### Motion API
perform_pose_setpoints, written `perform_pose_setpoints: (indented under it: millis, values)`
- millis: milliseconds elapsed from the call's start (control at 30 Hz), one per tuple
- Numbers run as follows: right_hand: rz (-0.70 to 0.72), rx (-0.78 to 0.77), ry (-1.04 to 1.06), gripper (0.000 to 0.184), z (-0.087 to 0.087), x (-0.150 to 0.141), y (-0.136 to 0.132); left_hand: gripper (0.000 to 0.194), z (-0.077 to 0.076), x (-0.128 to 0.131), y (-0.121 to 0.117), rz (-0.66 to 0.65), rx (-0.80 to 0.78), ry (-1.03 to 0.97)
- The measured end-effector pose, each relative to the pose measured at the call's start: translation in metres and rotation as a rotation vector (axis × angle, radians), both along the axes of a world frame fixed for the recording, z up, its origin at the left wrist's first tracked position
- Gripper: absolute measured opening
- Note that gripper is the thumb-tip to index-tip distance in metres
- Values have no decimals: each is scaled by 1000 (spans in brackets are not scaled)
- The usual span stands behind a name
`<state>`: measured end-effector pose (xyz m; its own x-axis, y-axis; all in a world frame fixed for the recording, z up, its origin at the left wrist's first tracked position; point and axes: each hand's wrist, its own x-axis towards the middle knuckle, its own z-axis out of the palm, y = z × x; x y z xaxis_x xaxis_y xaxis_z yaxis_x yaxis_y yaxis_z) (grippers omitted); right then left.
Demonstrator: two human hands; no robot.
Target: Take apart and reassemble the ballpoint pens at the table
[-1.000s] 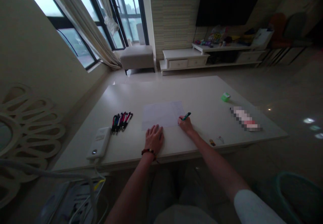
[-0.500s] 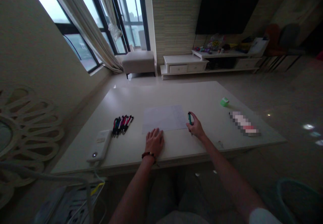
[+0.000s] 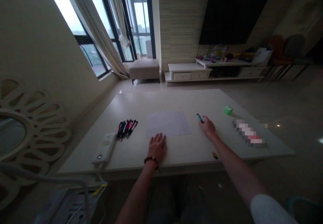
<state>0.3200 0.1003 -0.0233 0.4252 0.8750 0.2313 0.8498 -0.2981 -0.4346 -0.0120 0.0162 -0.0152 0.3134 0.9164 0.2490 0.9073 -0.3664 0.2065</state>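
Observation:
My left hand lies flat on the white table, fingers stretched toward the near edge of a sheet of paper. A beaded bracelet circles that wrist. To the right of the sheet, my right hand is closed around a teal pen, whose far end sticks out past the fingers. Whether the pen touches the table I cannot tell. Left of the paper lies a row of several pens in dark, pink and white colours, side by side.
A white box-like device with a cable stands at the table's left edge. Toward the right are a small green object and a blurred-out pinkish item. Beyond the table are a grey ottoman and a low TV cabinet.
My right hand has moved right, away from the paper, with the pen now pointing up and left. My left hand stays by the paper. The whole view has tilted slightly upward.

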Motion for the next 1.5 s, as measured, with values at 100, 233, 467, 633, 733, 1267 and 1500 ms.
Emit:
perform_pose_setpoints:
  millis: [100, 233, 467, 633, 733, 1267, 1500]
  values:
    - [5, 106, -42, 41, -10, 10, -8, 43, -1, -1, 1, -5, -13, 13]
    - [32, 156, -54, 39, -17, 13, -20, 46, -1, 0, 0, -3, -30, 14]
    - [76, 247, -68, 39, -25, 21, -57, 39, 9, -11, 3, 118, 85, -115]
    - [107, 313, -31, 41, -35, 27, -102, 30, 32, -76, 34, 517, 114, -67]
    - [89, 326, -29, 38, -38, 24, -117, 30, 40, -118, 52, 655, 42, 66]
    - [44, 340, 46, 31, -22, 13, -123, 26, 64, -104, 61, 717, -171, -817]
    - [458, 207, 695, 44, 21, -96, -131, 48, 32, 10, -11, 96, -730, -1437]
